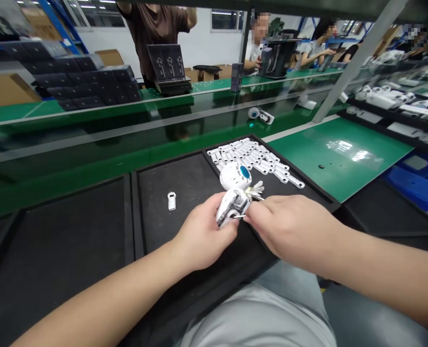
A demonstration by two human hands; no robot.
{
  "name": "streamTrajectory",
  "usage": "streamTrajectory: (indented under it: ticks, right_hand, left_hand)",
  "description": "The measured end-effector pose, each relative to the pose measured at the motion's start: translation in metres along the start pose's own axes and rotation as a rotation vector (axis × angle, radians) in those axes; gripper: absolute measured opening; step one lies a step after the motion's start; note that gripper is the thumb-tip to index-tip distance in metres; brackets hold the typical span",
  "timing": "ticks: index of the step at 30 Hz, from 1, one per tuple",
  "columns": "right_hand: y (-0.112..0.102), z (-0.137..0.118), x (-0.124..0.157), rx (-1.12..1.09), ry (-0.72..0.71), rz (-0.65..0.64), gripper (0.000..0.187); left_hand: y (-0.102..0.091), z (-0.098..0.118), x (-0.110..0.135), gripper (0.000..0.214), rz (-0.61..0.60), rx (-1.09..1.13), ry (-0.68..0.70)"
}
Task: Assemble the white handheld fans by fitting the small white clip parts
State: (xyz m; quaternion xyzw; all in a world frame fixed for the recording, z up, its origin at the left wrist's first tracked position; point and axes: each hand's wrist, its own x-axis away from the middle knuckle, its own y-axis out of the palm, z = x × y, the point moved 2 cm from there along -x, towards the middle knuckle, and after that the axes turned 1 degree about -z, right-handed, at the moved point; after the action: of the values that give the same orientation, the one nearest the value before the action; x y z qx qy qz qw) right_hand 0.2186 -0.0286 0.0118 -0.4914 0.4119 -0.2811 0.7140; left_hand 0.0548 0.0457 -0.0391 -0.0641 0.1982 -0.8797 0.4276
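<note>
Biggest thing here is the black trays (159,236) up front. Right hand (289,226) is over them, fingers pinched; left hand (204,236) has a solid grip. Bunch of small white pieces (255,156) spread out behind. The white device (231,200) sits in the left hand, one loose piece (172,201) lies off left, and a thin rod (239,216) (can't tell what) pokes from the right.

White far wall (201,46) carries windows (227,20); blue shelving (57,19) stands upper left. A long green desk (212,86) crosses the room — glossy dark-green surface (72,147) before it. Grey post (357,62) slants at right — bright glare (360,154) marks the nearby green desktop (383,140).
</note>
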Motion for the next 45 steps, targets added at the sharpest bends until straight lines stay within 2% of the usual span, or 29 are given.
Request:
streamTrajectory:
  ticks: [4, 9, 18, 28, 31, 33, 35, 36, 38, 41, 43, 45]
  right_hand:
    - [-0.003, -0.002, 0.001, 0.04, -0.019, -0.07, 0.014]
    - [-0.01, -0.008, 0.001, 0.044, 0.013, -0.157, 0.016]
    - [-0.013, -0.016, -0.008, 0.07, 0.072, -0.442, 0.019]
    - [-0.006, -0.013, -0.013, 0.021, 0.1, -0.497, 0.017]
    - [0.001, -0.002, -0.012, -0.013, 0.137, -0.442, 0.013]
    - [0.012, 0.003, -0.008, -0.034, 0.211, -0.306, 0.007]
    - [0.031, -0.001, -0.003, -0.092, 0.295, -0.179, 0.014]
    - [0.044, -0.009, -0.001, -0.139, 0.313, -0.153, 0.016]
    - [0.071, -0.031, 0.002, -0.25, 0.252, -0.195, 0.015]
    - [0.097, -0.057, 0.004, -0.389, 0.125, -0.211, 0.022]
    - [0.101, -0.049, 0.007, -0.417, 0.169, -0.088, 0.018]
    - [0.101, -0.021, 0.014, -0.291, 0.336, 0.009, 0.026]
  left_hand:
    - [0.0, 0.005, 0.004, 0.042, -0.001, -0.1, 0.06]
    - [0.001, 0.009, 0.007, 0.037, -0.013, -0.197, 0.089]
    - [0.003, 0.016, 0.01, 0.019, -0.045, -0.257, 0.054]
    - [0.005, 0.014, 0.01, 0.022, -0.081, -0.31, 0.033]
    - [0.005, 0.004, 0.001, 0.028, -0.069, -0.146, -0.048]
    - [0.001, -0.005, -0.008, 0.028, -0.029, 0.129, -0.18]
    - [-0.006, -0.01, -0.018, 0.027, 0.036, 0.411, -0.247]
    - [-0.01, -0.012, -0.022, 0.03, 0.07, 0.519, -0.232]
    - [-0.019, -0.012, -0.027, 0.041, 0.114, 0.665, -0.153]
    - [-0.027, -0.014, -0.03, 0.051, 0.085, 0.777, -0.115]
    - [-0.029, -0.016, -0.03, 0.05, 0.085, 0.793, -0.111]
    - [-0.029, -0.016, -0.03, 0.049, 0.094, 0.804, -0.098]
